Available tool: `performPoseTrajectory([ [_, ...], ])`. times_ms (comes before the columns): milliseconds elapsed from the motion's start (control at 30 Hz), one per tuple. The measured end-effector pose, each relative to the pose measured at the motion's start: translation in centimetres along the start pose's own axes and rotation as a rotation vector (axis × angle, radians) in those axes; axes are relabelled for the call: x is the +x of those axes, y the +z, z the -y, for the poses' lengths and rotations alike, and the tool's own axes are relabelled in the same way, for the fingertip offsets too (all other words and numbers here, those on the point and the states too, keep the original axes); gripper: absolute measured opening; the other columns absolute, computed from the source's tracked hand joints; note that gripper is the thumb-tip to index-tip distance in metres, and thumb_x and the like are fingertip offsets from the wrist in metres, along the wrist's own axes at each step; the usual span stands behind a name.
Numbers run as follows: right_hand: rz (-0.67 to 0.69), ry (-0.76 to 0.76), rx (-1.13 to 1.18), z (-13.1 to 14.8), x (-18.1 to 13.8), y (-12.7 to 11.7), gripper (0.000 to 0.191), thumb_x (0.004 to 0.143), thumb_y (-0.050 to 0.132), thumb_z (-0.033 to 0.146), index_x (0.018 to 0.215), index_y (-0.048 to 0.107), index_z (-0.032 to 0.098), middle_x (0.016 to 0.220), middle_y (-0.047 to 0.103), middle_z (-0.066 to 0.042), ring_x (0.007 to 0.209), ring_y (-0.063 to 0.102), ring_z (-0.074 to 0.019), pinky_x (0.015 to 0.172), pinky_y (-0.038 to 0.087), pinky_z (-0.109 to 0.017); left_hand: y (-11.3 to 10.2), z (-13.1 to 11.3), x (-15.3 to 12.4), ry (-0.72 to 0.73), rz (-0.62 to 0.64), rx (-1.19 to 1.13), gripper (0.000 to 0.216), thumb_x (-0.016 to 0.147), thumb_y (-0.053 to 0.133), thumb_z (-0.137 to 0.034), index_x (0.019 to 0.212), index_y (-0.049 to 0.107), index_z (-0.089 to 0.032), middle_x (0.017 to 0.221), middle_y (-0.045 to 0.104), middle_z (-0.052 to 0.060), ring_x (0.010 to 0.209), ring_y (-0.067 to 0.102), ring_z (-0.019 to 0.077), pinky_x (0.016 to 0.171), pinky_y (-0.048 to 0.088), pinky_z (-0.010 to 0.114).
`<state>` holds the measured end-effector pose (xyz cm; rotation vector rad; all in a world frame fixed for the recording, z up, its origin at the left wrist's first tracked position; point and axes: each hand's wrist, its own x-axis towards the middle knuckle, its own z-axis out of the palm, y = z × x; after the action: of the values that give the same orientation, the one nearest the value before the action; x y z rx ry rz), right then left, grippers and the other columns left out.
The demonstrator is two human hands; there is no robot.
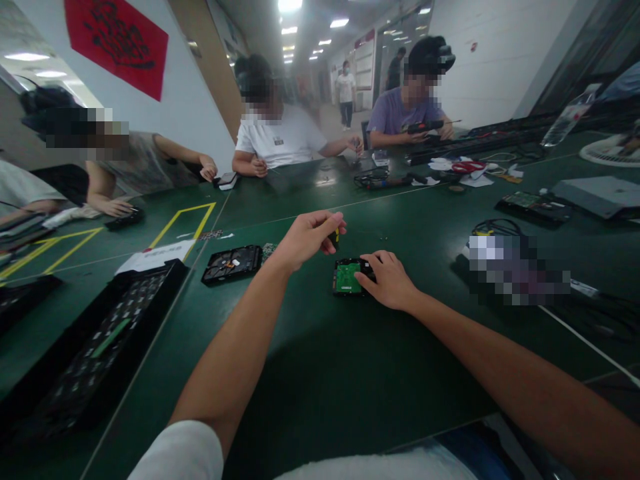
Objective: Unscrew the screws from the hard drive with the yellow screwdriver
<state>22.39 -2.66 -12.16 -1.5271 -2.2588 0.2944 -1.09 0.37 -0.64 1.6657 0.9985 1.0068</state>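
A hard drive (347, 279) lies flat on the green table with its green circuit board facing up. My right hand (391, 280) grips its right side, thumb over the board and fingers along the far edge. Just above and to the left, my left hand (311, 239) is closed around a small black-and-yellow tool (336, 239). Most of that tool is hidden in the fingers; it may be a screwdriver. Left of my left forearm sits an opened black drive casing (233, 264), with small metal parts (268, 252) beside it.
A long black tray (100, 340) of small parts stands at the left. Another drive (535, 207), a grey box (600, 195) and cables (600, 313) are on the right. Across the table, several people work near an electric screwdriver (393, 181) and a water bottle (570, 117).
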Motion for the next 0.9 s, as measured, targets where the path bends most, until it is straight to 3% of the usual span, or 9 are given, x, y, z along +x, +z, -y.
performPoseTrajectory([
  [200,-0.005,-0.006,-0.018,0.0,0.01,0.09,0.058,0.104,0.046,0.064,0.146,0.058,0.025,0.139,0.059,-0.017,0.13,0.053,-0.0369,0.108,0.046,-0.054,-0.29,-0.07,0.14,-0.115,0.038,-0.19,0.027,0.101,0.06,-0.04,0.109,0.073,-0.018,0.109,0.077,0.01,0.069,0.075,0.0148,0.063,0.061,0.026],
  [400,0.008,0.002,-0.012,0.22,-0.01,-0.22,0.06,0.104,0.045,0.063,0.146,0.058,0.023,0.14,0.058,-0.018,0.131,0.053,-0.0377,0.108,0.047,-0.055,-0.17,0.23,0.21,-0.029,-0.086,0.049,0.025,0.098,0.071,-0.043,0.097,0.066,-0.019,0.077,0.068,0.0,0.052,0.065,0.0098,0.05,0.052,0.02],
  [500,0.018,0.014,-0.001,0.26,-0.04,-0.34,0.06,0.103,0.045,0.064,0.148,0.057,0.024,0.141,0.058,-0.017,0.132,0.053,-0.0376,0.108,0.047,-0.055,-0.11,0.27,0.12,0.024,-0.054,0.097,0.028,0.098,0.072,-0.046,0.096,0.065,-0.019,0.072,0.064,-0.002,0.05,0.063,0.0094,0.049,0.051,0.021],
  [767,-0.012,0.003,0.0,0.02,0.01,0.03,0.057,0.103,0.047,0.063,0.146,0.058,0.026,0.138,0.059,-0.016,0.13,0.053,-0.0369,0.109,0.046,-0.055,-0.02,-0.68,-0.31,-0.067,0.108,-0.094,0.019,0.102,0.062,-0.035,0.114,0.069,-0.021,0.102,0.074,0.005,0.057,0.07,0.0104,0.052,0.055,0.022],
  [900,-0.01,-0.006,-0.009,-0.01,0.02,0.0,0.059,0.103,0.047,0.062,0.146,0.058,0.024,0.137,0.059,-0.018,0.129,0.053,-0.0378,0.109,0.046,-0.056,-0.04,-0.58,-0.18,-0.062,0.094,-0.104,0.02,0.102,0.062,-0.036,0.111,0.07,-0.019,0.108,0.076,0.007,0.057,0.069,0.0092,0.052,0.056,0.022],
])
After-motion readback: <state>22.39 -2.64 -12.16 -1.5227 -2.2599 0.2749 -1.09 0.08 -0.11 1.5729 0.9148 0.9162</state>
